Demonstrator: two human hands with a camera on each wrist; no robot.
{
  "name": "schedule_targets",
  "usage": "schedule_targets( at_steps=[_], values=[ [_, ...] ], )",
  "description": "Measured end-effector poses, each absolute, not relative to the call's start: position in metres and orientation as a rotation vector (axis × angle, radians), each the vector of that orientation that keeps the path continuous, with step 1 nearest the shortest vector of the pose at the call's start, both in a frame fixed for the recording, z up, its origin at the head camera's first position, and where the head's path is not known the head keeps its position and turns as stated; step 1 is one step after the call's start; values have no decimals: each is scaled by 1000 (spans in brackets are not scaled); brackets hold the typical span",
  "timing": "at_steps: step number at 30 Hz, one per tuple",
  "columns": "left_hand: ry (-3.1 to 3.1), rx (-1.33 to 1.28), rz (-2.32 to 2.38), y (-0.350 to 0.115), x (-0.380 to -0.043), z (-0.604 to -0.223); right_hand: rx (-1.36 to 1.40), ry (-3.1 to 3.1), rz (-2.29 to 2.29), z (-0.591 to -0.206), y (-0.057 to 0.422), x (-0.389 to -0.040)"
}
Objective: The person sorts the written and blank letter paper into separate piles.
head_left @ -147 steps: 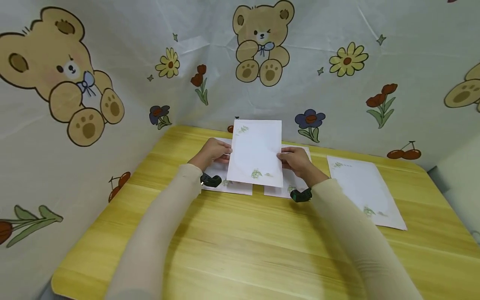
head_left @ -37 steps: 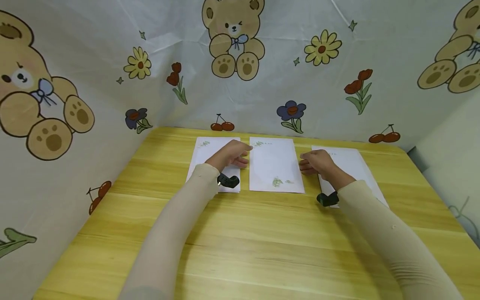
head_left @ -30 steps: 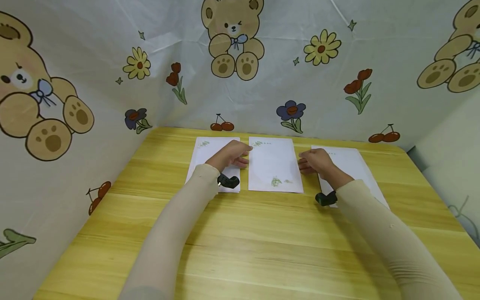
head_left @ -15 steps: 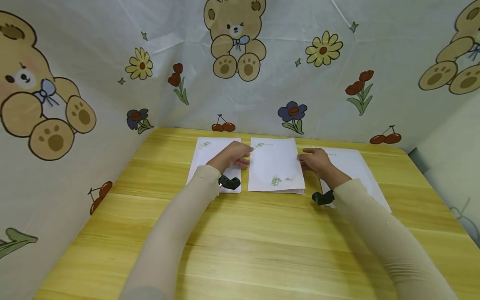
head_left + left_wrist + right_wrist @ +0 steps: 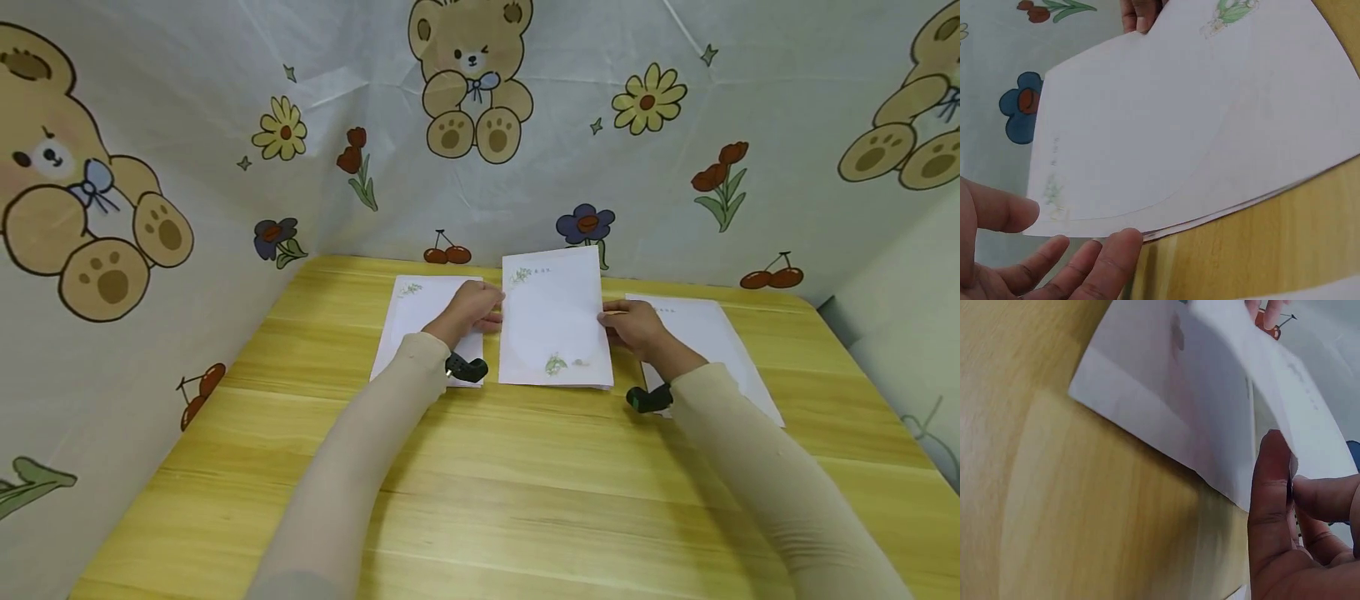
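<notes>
A white sheet of paper [image 5: 553,321] with green plant prints is lifted off the middle stack, tilted up with its far edge raised. My right hand [image 5: 636,327] pinches its right edge between thumb and finger; in the right wrist view that sheet bends up from the paper below [image 5: 1147,406]. My left hand [image 5: 468,310] is at the left edge, over the left stack of paper [image 5: 412,312]. In the left wrist view its thumb [image 5: 1013,212] and spread fingertips [image 5: 1124,247] touch or nearly touch the sheet's edge, not closed round it.
Another stack of paper [image 5: 697,333] lies to the right, partly under my right arm. All rest on a yellow wood-grain table [image 5: 525,483]. A cloth with printed bears and flowers [image 5: 390,100] hangs behind the table and at its left.
My hands have gone from holding a sheet up, to resting beside the middle stack, to the right hand raising its top sheet. The sheet's far edge has risen over the last half second.
</notes>
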State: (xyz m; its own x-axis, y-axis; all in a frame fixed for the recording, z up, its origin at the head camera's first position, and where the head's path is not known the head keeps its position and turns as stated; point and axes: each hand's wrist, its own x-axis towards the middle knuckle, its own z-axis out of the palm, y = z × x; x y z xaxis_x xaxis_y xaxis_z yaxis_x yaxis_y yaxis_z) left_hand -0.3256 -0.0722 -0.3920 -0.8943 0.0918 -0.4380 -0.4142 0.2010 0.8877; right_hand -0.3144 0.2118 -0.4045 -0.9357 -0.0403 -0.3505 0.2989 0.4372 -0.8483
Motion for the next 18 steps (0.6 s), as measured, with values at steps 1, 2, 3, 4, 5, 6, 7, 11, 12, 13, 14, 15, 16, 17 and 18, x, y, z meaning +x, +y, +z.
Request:
schedule_targets(
  at_steps=[1,2,3,4,5,6,7,11,12,13,14,15,16,17,18],
  values=[
    [2103,-306,1750,-70,-326,-393,218,2373,-1510,-403,214,-314],
    [2122,-312,1761,-66,-326,-393,212,2378,-1514,-402,216,-313],
    [2146,-320,1771,-63,-326,-394,209,2378,-1522,-400,219,-312],
    [2174,-331,1781,-61,-327,-395,200,2381,-1528,-398,222,-311],
    [2205,-343,1790,-58,-327,-396,197,2386,-1532,-396,224,-310],
    [2231,-356,1796,-55,-327,-397,194,2392,-1534,-394,227,-309],
    [2247,-360,1804,-51,-328,-397,193,2402,-1537,-393,231,-309],
    [2238,-324,1825,-34,-330,-401,213,2428,-1551,-387,247,-306],
    [2226,-311,1821,-29,-330,-402,218,2431,-1551,-386,251,-305],
    [2219,-292,1817,-24,-331,-403,227,2435,-1551,-385,255,-304],
    [2226,-284,1801,-18,-331,-404,235,2439,-1546,-384,259,-303],
    [2235,-284,1790,-12,-331,-404,246,2442,-1543,-383,263,-303],
    [2250,-285,1771,-6,-331,-405,254,2455,-1526,-381,267,-303],
    [2273,-288,1747,0,-331,-405,263,2471,-1508,-380,271,-302],
    [2290,-288,1736,6,-332,-404,273,2485,-1496,-378,276,-302]
  ],
)
